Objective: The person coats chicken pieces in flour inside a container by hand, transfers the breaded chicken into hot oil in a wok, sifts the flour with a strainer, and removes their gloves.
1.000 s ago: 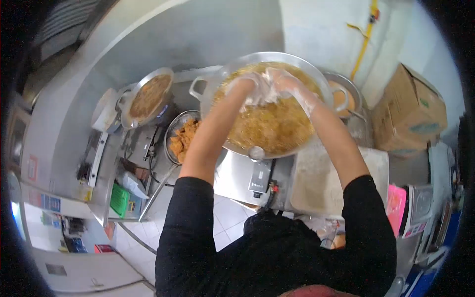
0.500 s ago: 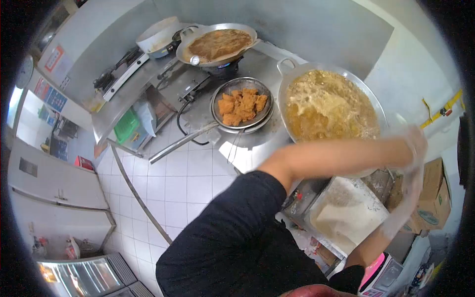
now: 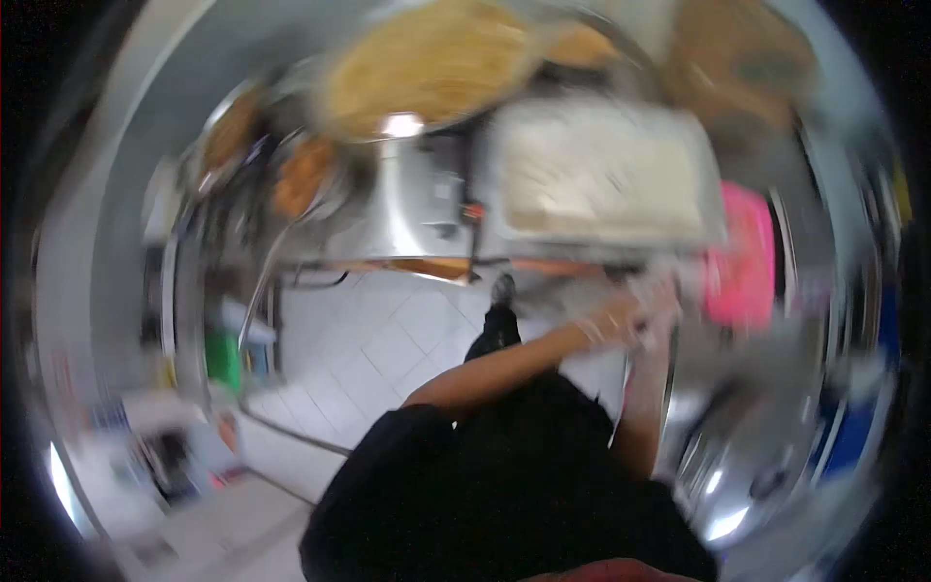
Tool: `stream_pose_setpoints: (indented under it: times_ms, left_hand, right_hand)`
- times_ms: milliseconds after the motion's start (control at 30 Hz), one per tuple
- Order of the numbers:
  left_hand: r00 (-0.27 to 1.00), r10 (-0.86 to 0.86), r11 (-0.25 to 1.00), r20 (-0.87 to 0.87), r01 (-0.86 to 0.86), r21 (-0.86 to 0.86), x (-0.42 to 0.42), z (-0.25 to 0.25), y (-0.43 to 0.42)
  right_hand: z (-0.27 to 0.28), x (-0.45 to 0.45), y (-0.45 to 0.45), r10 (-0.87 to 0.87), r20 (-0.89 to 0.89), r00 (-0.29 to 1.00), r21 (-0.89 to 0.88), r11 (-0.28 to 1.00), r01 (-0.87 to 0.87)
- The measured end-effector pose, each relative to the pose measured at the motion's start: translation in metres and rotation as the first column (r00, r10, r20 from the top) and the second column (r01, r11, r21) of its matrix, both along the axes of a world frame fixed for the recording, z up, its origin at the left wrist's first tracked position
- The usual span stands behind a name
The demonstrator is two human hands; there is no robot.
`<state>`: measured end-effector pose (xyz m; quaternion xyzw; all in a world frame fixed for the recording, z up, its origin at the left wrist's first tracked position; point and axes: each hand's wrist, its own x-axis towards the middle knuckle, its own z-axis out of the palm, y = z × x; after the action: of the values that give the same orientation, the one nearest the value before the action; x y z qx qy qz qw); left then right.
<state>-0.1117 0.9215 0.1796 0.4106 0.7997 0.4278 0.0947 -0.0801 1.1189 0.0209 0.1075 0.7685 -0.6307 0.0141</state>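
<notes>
Blurred by motion, my left hand [image 3: 616, 322] and my right hand [image 3: 657, 308] are close together, apparently touching, just below the front edge of a tray of white flour [image 3: 601, 179]. Both wear clear gloves with white powder on them. Their fingers are smeared, and whether anything lies between them cannot be made out. A pink container [image 3: 742, 257] stands close to the right of the hands. Beyond the tray, at the upper left, is the wide pan of yellow oil [image 3: 427, 68].
Fried pieces [image 3: 304, 175] lie in a long-handled strainer at the left, near another pan [image 3: 231, 136]. A cardboard box [image 3: 742, 58] stands at the upper right. A metal sink [image 3: 747, 427] is at the lower right. A green basket [image 3: 223, 361] sits low at the left.
From over the oil pan, my hands have moved right and then down toward my body, below the flour tray. The view has swung left and then back right and downward, bringing the sink into view.
</notes>
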Motion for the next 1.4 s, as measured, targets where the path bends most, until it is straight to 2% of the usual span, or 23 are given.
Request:
stream_pose_setpoints:
  times_ms: [33, 67, 100, 133, 167, 233, 367, 500, 533, 667, 700, 733, 800, 867, 933, 1033, 1133, 1167, 1200, 1267, 1300, 1333, 1400]
  left_hand:
    - [0.998, 0.04, 0.997, -0.049, -0.036, 0.073, 0.017, -0.043, 0.009]
    - [0.991, -0.025, 0.965, 0.132, 0.058, -0.254, 0.02, 0.016, 0.009]
    - [0.979, -0.049, 0.975, 0.197, 0.09, -0.204, 0.032, -0.006, 0.015]
    - [0.965, -0.045, 0.982, 0.257, 0.091, -0.168, 0.048, -0.032, 0.02]
    - [0.921, 0.019, 0.966, 0.389, 0.083, -0.245, 0.065, -0.017, 0.026]
    - [0.797, 0.237, 0.898, 0.555, 0.037, -0.438, 0.075, 0.037, 0.042]
    - [0.773, 0.076, 0.886, 0.63, 0.238, -0.399, 0.091, -0.084, 0.014]
    - [0.932, -0.074, 0.844, 0.356, 0.249, -0.475, 0.107, -0.236, -0.037]
    - [0.96, -0.085, 0.842, 0.266, 0.212, -0.495, 0.111, -0.281, -0.052]
    - [0.924, -0.127, 0.575, 0.36, 0.365, -0.732, 0.089, -0.387, -0.104]
    - [0.91, -0.138, 0.485, 0.39, 0.406, -0.775, 0.092, -0.412, -0.115]
    - [0.962, -0.048, 0.577, 0.27, 0.248, -0.778, 0.097, -0.427, -0.117]
    - [0.986, 0.167, 0.713, 0.02, -0.107, -0.693, 0.088, -0.447, -0.079]
    - [0.957, 0.259, 0.727, 0.134, -0.102, -0.679, 0.057, -0.466, -0.038]
    - [0.94, 0.341, 0.686, -0.009, -0.255, -0.681, 0.035, -0.502, -0.02]
    - [0.831, 0.553, 0.37, -0.053, -0.302, -0.878, -0.006, -0.551, 0.0]
    - [0.921, 0.307, 0.481, -0.242, -0.369, -0.795, -0.028, -0.618, -0.02]
    - [0.971, 0.229, 0.484, -0.074, -0.179, -0.857, -0.038, -0.632, -0.022]
    - [0.989, -0.136, 0.467, -0.049, 0.02, -0.884, -0.051, -0.648, -0.017]
    - [0.658, -0.751, 0.207, 0.051, 0.308, -0.929, -0.07, -0.689, -0.013]
    - [0.765, -0.566, 0.337, 0.308, 0.556, -0.76, -0.076, -0.712, -0.021]
    - [0.782, -0.294, 0.521, 0.549, 0.613, -0.595, -0.076, -0.721, -0.026]
    - [0.42, 0.241, 0.868, 0.875, 0.311, -0.388, -0.061, -0.722, -0.029]
  right_hand:
    - [-0.023, 0.01, 0.001, -0.035, 0.006, 0.999, -0.138, 0.99, 0.035]
    - [-0.044, 0.017, 0.002, -0.078, 0.009, 0.997, -0.298, 0.952, 0.077]
    - [-0.069, 0.025, 0.004, -0.12, 0.013, 0.993, -0.425, 0.898, 0.114]
    - [-0.165, 0.028, 0.018, -0.137, -0.135, 0.981, -0.175, 0.978, 0.113]
    - [-0.141, 0.039, 0.0, -0.076, -0.062, 0.995, 0.113, 0.99, 0.083]
    - [-0.143, 0.052, -0.017, -0.041, 0.008, 0.999, 0.32, 0.947, 0.036]
    - [-0.078, 0.1, -0.053, 0.047, 0.22, 0.974, 0.521, 0.839, -0.158]
    - [-0.114, 0.133, -0.051, 0.095, 0.273, 0.957, 0.325, 0.927, -0.185]
    - [-0.134, 0.13, -0.048, 0.001, 0.251, 0.968, 0.257, 0.964, -0.068]
    - [-0.218, 0.13, -0.054, -0.405, 0.244, 0.881, -0.037, 0.904, 0.426]
    - [-0.233, 0.131, -0.059, -0.419, 0.248, 0.874, 0.024, 0.904, 0.427]
    - [-0.248, 0.132, -0.065, -0.433, 0.252, 0.866, 0.085, 0.901, 0.425]
    - [-0.264, 0.099, -0.057, -0.263, 0.246, 0.933, 0.463, 0.878, 0.125]
    - [-0.28, 0.064, -0.062, -0.197, 0.188, 0.962, 0.67, 0.742, 0.022]
    - [-0.325, 0.045, -0.078, -0.157, 0.042, 0.987, 0.855, 0.516, 0.046]
    - [-0.402, 0.006, -0.083, -0.115, 0.171, 0.978, 0.892, 0.441, -0.104]
    - [-0.488, -0.013, -0.054, -0.134, 0.198, 0.971, 0.905, 0.406, -0.128]
    - [-0.514, -0.019, -0.036, -0.14, 0.195, 0.971, 0.91, 0.395, -0.125]
    - [-0.536, -0.024, -0.02, -0.147, 0.187, 0.971, 0.913, 0.39, -0.117]
    - [-0.575, -0.03, 0.004, -0.141, 0.174, 0.975, 0.917, 0.383, -0.109]
    - [-0.592, -0.033, 0.01, -0.133, 0.169, 0.977, 0.915, 0.389, -0.105]
    - [-0.604, -0.036, 0.012, -0.113, 0.159, 0.981, 0.911, 0.399, -0.102]
    - [-0.624, -0.04, 0.012, -0.075, 0.138, 0.988, 0.897, 0.433, -0.093]
